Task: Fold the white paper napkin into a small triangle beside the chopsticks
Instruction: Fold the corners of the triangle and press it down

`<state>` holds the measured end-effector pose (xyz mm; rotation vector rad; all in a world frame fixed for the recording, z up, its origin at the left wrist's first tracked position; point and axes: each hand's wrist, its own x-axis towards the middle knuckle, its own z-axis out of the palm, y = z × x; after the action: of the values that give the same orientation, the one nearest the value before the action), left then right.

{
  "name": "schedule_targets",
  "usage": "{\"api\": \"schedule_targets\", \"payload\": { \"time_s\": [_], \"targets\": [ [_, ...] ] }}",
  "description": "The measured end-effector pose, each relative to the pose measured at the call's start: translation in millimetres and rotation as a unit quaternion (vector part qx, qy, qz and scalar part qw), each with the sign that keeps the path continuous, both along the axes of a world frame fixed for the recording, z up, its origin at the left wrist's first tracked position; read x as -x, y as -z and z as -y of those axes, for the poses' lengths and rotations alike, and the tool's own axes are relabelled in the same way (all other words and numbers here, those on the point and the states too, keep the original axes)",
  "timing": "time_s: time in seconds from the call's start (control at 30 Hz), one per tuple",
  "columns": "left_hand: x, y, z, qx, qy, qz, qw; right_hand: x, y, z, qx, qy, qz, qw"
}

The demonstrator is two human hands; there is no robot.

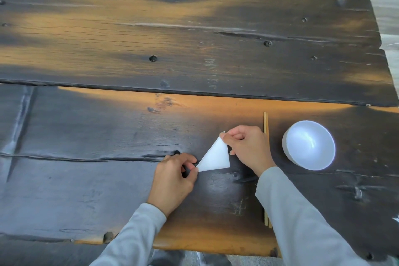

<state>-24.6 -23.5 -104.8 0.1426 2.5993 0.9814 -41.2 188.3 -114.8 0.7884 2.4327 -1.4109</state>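
From the head camera, I am holding the white paper napkin, already folded to a triangle, on the dark plank table just left of the chopsticks. My left hand is pinching its lower-left corner between thumb and fingertips, and my right hand is pinching the top corner, my wrist lying across the chopsticks. My hands are apart, one at each end of the slanted edge.

To do this fold well, I am judging that I should keep both corners pinned, line the edges up exactly, then press the crease flat against the wood.

The napkin's long edge is running from lower-left up to upper-right, its top point aiming toward the chopsticks' far ends. It seems to be lying flat, though the glare is washing out the layers. The white bowl is sitting on the chopsticks' other side.
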Motion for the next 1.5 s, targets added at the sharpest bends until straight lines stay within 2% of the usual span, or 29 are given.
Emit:
{"api": "schedule_targets", "payload": {
  "time_s": [0.53, 0.83, 1.03, 1.2, 1.27, 1.4, 1.5],
  "targets": [
    [6.4, 0.2, 0.9, -0.016, -0.009, 0.033, 0.999, 3.1, 3.2, -0.6, -0.015, -0.003, 0.011, 1.0],
    [8.9, 0.8, 1.4, -0.023, -0.014, 0.057, 0.998, 12.4, 3.3, -4.7, -0.025, 0.001, 0.048, 0.999],
    [10.3, 1.0, 1.8, -0.015, -0.006, 0.063, 0.998, 22.1, 4.4, -9.9, -0.014, 0.013, 0.097, 0.995],
    [13.5, 2.7, 3.9, 0.002, 0.009, 0.073, 0.997, 40.3, 0.8, -15.4, -0.02, -0.01, 0.178, 0.984],
    [18.5, 1.5, 5.9, 0.016, 0.025, 0.086, 0.996, 43.8, -0.5, -17.1, -0.016, -0.013, 0.187, 0.982],
    [34.5, -5.8, 9.6, 0.07, 0.119, 0.13, 0.982, 40.8, -0.4, -14.2, -0.016, 0.001, 0.181, 0.983],
    [45.3, -11.4, 8.1, 0.061, 0.151, 0.098, 0.982, 37.3, 0.2, -12.7, -0.018, 0.01, 0.173, 0.985]
  ]
}}
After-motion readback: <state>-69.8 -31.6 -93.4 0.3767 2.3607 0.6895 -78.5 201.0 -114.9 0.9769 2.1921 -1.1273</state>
